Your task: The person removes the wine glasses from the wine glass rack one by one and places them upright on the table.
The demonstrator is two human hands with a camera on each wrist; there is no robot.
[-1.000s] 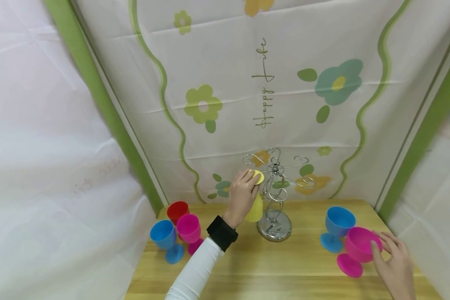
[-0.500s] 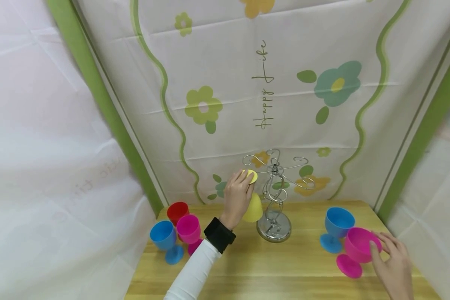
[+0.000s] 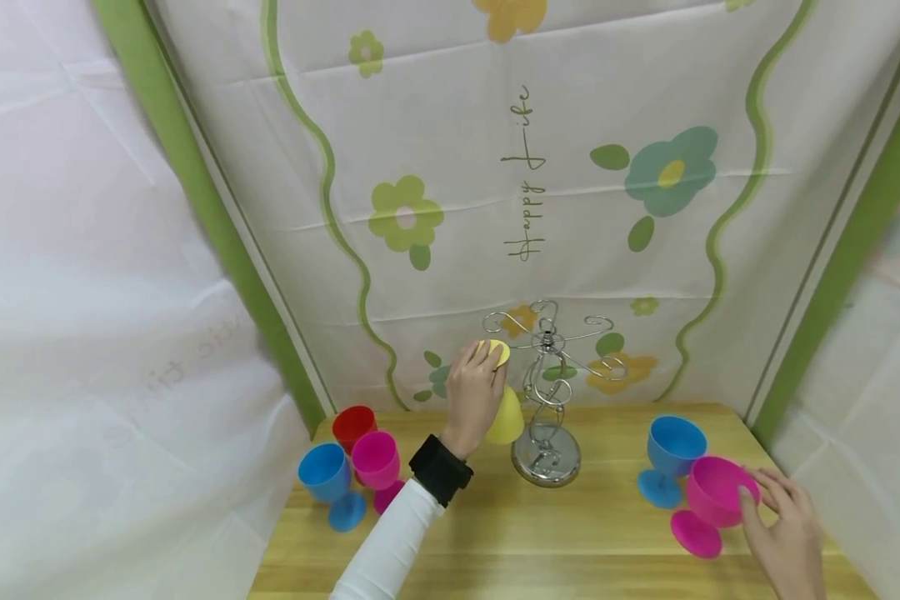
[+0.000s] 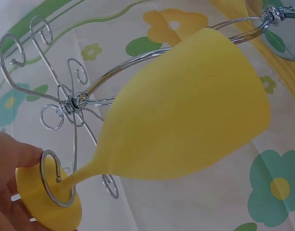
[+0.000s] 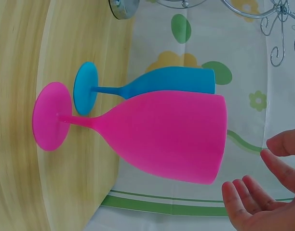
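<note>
My left hand (image 3: pixel 472 398) pinches the round foot of a yellow goblet (image 4: pixel 186 110), which hangs bowl-down beside the silver wire stand (image 3: pixel 546 461). In the left wrist view, a curled hook (image 4: pixel 50 185) at the end of one stand arm loops about the goblet's stem, close against the foot. On the right, a pink goblet (image 5: pixel 171 137) stands upright on the table. My right hand (image 3: pixel 789 533) is by its rim with fingers loosely bent; the right wrist view shows a gap between fingertips and goblet.
A blue goblet (image 3: pixel 675 447) stands just behind the pink one. At the table's left are a red goblet (image 3: pixel 354 425), another pink goblet (image 3: pixel 377 460) and another blue goblet (image 3: pixel 324 473). Behind the wooden table (image 3: pixel 570 550) hangs a flowered cloth (image 3: pixel 457 125).
My left hand has shifted slightly left with the yellow goblet's foot, mostly in the first half second. The right hand keeps its place by the pink goblet.
</note>
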